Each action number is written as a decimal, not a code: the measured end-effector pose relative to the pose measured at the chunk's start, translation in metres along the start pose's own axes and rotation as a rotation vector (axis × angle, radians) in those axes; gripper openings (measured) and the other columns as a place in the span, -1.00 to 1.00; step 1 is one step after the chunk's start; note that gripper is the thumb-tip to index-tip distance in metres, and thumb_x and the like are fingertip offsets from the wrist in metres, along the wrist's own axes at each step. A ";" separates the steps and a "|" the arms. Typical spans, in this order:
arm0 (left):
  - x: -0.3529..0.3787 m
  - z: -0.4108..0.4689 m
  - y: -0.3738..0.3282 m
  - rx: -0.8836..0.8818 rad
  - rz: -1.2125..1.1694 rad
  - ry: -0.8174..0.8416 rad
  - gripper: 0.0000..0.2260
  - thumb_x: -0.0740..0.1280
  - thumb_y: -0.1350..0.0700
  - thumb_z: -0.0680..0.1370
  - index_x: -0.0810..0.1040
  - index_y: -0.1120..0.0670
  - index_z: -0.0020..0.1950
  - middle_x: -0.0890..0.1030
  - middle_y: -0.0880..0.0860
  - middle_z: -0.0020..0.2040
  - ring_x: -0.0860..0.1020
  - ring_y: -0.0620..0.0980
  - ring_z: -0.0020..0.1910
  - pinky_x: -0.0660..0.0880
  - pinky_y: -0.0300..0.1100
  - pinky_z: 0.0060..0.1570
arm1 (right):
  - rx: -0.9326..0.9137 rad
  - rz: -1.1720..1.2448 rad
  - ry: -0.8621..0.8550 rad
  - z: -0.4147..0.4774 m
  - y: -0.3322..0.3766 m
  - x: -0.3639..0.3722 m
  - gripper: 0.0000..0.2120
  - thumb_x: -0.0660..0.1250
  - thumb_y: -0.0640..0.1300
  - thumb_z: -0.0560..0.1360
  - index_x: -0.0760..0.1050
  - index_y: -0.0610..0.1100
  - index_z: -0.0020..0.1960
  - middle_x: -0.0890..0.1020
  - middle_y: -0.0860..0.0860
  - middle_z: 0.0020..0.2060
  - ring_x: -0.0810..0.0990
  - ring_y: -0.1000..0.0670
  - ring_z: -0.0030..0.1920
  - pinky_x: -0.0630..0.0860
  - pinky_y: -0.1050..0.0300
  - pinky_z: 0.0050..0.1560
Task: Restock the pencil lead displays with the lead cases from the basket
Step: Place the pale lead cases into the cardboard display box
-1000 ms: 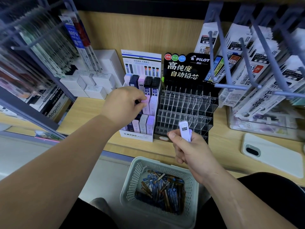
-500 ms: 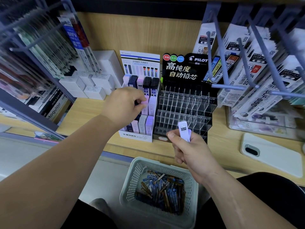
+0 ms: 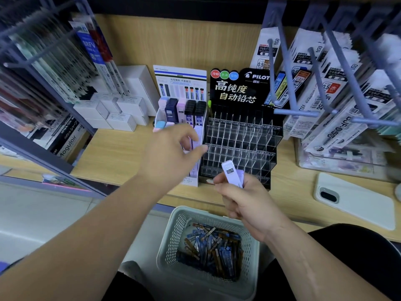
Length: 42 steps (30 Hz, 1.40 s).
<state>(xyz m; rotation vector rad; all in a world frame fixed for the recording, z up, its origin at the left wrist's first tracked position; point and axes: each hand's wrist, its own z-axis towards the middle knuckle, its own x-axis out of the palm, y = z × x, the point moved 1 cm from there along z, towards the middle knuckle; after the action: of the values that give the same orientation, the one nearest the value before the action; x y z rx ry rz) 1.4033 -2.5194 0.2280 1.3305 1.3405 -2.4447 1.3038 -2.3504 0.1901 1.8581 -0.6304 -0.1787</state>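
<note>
My right hand [image 3: 245, 203] grips pale lilac lead cases [image 3: 232, 173] upright, just in front of the black Pilot display [image 3: 240, 135] with its clear plastic compartments. My left hand [image 3: 171, 153] hovers with fingers spread and nothing in it, in front of the white Mono display [image 3: 184, 118], which holds lilac, pink and dark cases. A pale mesh basket [image 3: 167, 242] below the shelf edge holds several blue and brown lead cases [image 3: 212, 246].
A white phone [image 3: 355, 200] lies on the wooden shelf [image 3: 112, 153] at the right. Small white boxes [image 3: 112, 114] stand at the back left. Hanging refill packs on grey hooks [image 3: 325, 83] jut out above the right side. A rack of pens [image 3: 43, 72] fills the left.
My left hand has come off the case in the Mono display, pulled back toward me and opened its fingers. My right hand has stayed in place with its cases.
</note>
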 end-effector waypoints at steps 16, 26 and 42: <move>0.001 -0.045 -0.022 -0.287 -0.776 0.158 -0.87 0.41 0.26 0.54 0.66 0.06 0.01 0.64 0.05 -0.30 0.48 -0.01 -0.43 0.39 -0.21 -0.47 | 0.017 0.182 0.018 -0.007 0.006 0.001 -0.68 0.30 0.12 0.54 0.65 -0.10 -0.14 0.40 -0.03 -0.41 0.17 0.06 -0.50 0.17 0.18 -0.47; 0.007 -0.042 -0.017 -0.510 -0.841 -0.034 -0.89 0.45 0.32 0.51 0.64 0.23 0.02 0.68 0.17 -0.28 0.58 0.01 -0.41 0.48 -0.16 -0.40 | -0.092 0.038 -0.052 -0.007 0.005 0.003 -0.89 0.34 -0.10 0.61 0.57 -0.11 -0.06 0.50 -0.02 -0.35 0.24 0.05 -0.49 0.31 0.15 -0.45; -0.017 0.038 0.009 0.107 -0.010 0.125 -0.95 0.44 0.13 0.55 0.59 0.03 -0.06 0.56 -0.19 -0.36 0.40 -0.16 -0.49 0.32 -0.24 -0.34 | 0.036 0.138 -0.155 -0.001 0.001 -0.004 -0.56 0.17 0.18 0.65 0.65 -0.14 0.05 0.55 -0.11 -0.20 0.24 0.05 -0.52 0.26 0.12 -0.43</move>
<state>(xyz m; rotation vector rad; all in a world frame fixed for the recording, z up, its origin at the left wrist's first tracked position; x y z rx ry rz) 1.3929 -2.5577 0.2440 1.5278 1.2601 -2.5106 1.3006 -2.3475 0.1908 1.8400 -0.8709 -0.2235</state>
